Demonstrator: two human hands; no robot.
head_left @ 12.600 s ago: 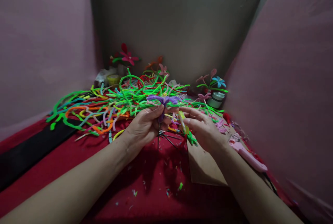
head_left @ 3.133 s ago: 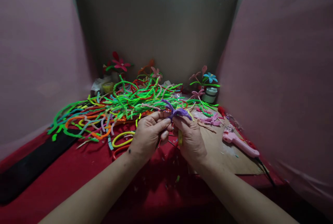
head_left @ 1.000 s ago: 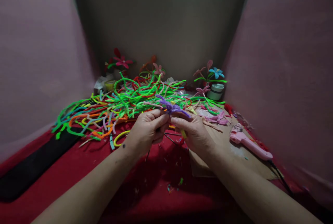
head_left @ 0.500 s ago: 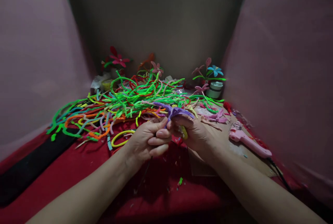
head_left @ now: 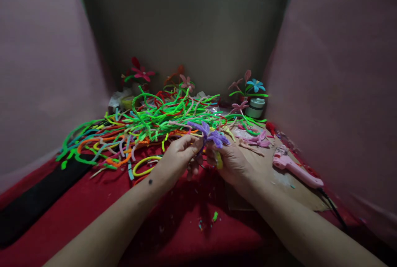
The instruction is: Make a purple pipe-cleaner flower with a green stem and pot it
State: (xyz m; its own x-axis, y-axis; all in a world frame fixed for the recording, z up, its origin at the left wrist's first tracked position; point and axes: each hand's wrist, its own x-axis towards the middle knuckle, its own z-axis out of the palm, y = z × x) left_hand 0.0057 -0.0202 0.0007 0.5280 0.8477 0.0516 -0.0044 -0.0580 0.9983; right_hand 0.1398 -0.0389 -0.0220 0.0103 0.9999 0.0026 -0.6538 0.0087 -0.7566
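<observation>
A purple pipe-cleaner flower point(head_left: 217, 138) with several fuzzy petals is held up between my two hands, above the red cloth. My left hand point(head_left: 182, 153) pinches it at the base from the left, thumb and fingertips together. From the right, my right hand point(head_left: 228, 159) closes round its lower part, partly under the petals. A yellow piece point(head_left: 219, 160) shows at the fingers of my right hand; what it belongs to is hidden. Just behind the flower lies a big heap of pipe cleaners point(head_left: 167, 111), mostly green.
A pink glue gun point(head_left: 296, 169) with a black cord lies on a brown board point(head_left: 310, 198) at right. Finished flowers point(head_left: 256, 85) and a lidded jar point(head_left: 255, 108) stand at the back. A black strip point(head_left: 40, 200) lies at left on the red cloth point(head_left: 124, 213).
The purple flower has turned so its petals spread toward the right and front. My left hand has rolled over, its back now upward, while my right hand has shifted slightly.
</observation>
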